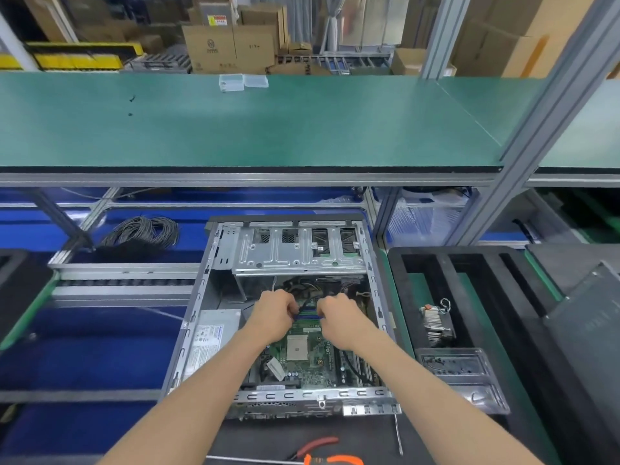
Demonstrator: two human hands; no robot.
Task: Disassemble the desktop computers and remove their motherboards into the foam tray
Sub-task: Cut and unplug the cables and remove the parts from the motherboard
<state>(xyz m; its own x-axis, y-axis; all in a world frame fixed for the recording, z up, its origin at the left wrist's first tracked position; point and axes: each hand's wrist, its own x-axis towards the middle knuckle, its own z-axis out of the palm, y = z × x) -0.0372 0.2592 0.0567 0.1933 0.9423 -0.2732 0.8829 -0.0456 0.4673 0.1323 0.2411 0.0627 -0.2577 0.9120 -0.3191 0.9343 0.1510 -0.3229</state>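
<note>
both hands (273,315) pinching memory module (308,317), motherboard (307,360)

1. The dark work mat (268,441) carries the open computer case (214,297), red-handled pliers (318,444) and a screwdriver (398,434).
2. Right of it, the black foam tray (486,260) holds a heatsink (436,322).
3. The green upper shelf (302,129) bears two clear plastic boxes (243,82).
</note>
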